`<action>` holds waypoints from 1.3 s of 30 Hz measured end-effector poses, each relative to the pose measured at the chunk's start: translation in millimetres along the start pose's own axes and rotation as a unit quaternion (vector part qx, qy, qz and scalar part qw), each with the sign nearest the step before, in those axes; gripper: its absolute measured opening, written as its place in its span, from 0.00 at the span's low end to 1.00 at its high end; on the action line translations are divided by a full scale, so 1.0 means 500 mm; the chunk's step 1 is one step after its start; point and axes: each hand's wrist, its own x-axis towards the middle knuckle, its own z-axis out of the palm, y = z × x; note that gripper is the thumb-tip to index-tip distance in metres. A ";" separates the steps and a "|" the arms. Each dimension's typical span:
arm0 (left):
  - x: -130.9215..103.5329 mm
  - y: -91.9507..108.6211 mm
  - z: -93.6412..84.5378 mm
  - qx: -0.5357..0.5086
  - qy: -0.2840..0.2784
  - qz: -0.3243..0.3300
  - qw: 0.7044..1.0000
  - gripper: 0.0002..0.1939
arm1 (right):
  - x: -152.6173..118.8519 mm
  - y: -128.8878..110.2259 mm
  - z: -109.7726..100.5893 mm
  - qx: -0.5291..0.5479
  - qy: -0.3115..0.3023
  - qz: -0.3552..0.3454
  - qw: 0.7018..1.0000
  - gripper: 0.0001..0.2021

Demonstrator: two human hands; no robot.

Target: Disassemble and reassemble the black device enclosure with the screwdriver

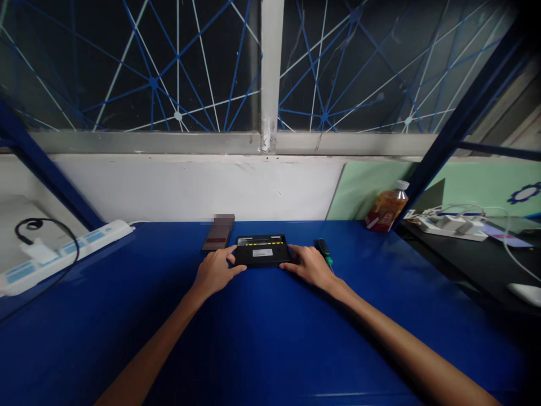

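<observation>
A black rectangular case [245, 256], white label [262, 252] facing up, shows yellow pieces [265, 243] lined along its far section over the blue counter [262, 332].

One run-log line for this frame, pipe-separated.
left hand: on black device, left end | right hand: on its right end | white label showing | nearby: dark slab left, green-and-black handle right

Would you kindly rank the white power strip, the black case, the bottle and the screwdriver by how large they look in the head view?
1. White power strip, clearly largest
2. Black case and bottle, too close in apparent area to rank
3. Screwdriver, smallest
</observation>
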 end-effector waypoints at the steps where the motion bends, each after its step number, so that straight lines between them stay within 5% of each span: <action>1: 0.000 0.000 0.000 -0.002 -0.004 -0.001 1.000 0.30 | 0.000 0.000 0.000 -0.003 0.001 0.001 1.000 0.18; 10: -0.005 0.004 -0.024 0.070 0.005 0.018 0.997 0.31 | 0.003 0.002 -0.019 -0.012 0.015 -0.001 1.000 0.26; 20: 0.032 -0.020 -0.047 0.142 -0.038 0.188 0.971 0.35 | 0.048 0.012 -0.051 -0.123 -0.051 -0.073 0.988 0.38; 26: 0.058 -0.023 -0.042 0.138 -0.082 0.192 0.968 0.35 | 0.053 0.024 -0.042 -0.119 -0.056 -0.113 0.985 0.37; 39: 0.035 -0.039 -0.047 0.080 -0.103 0.201 0.971 0.32 | 0.038 0.028 -0.044 -0.003 -0.080 -0.154 0.985 0.32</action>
